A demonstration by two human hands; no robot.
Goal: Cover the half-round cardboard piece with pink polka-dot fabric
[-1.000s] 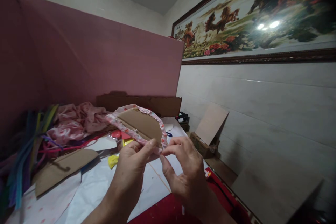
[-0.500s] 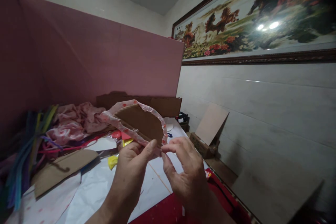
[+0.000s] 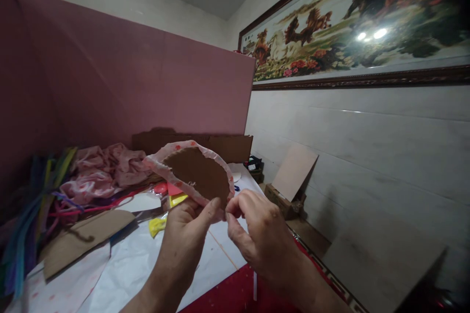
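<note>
A half-round piece of cardboard (image 3: 198, 171) is raised above the table, its edge wrapped in pink dotted fabric (image 3: 176, 146) folded over the rim. My left hand (image 3: 191, 227) grips its lower edge, thumb on the cardboard side and fingers behind. At the lower right corner, my right hand (image 3: 257, 227) pinches the fabric edge between thumb and forefinger. My fingertips hide the exact fold at that corner. Below the hands, a thin wooden stick (image 3: 223, 249) lies on white paper (image 3: 205, 264).
Crumpled pink fabric (image 3: 106, 171) and colourful pipe cleaners (image 3: 31, 225) lie at the left. Nearer are a cut cardboard piece (image 3: 88, 239) and a yellow item (image 3: 157, 226). A brown cardboard strip (image 3: 231, 149) stands behind. Right of the table, a board (image 3: 295, 171) leans against the wall.
My right thumb and forefinger have closed more tightly at the corner, and the right hand's other fingers have curled in. The cardboard piece has turned slightly. The camera view has shifted a little.
</note>
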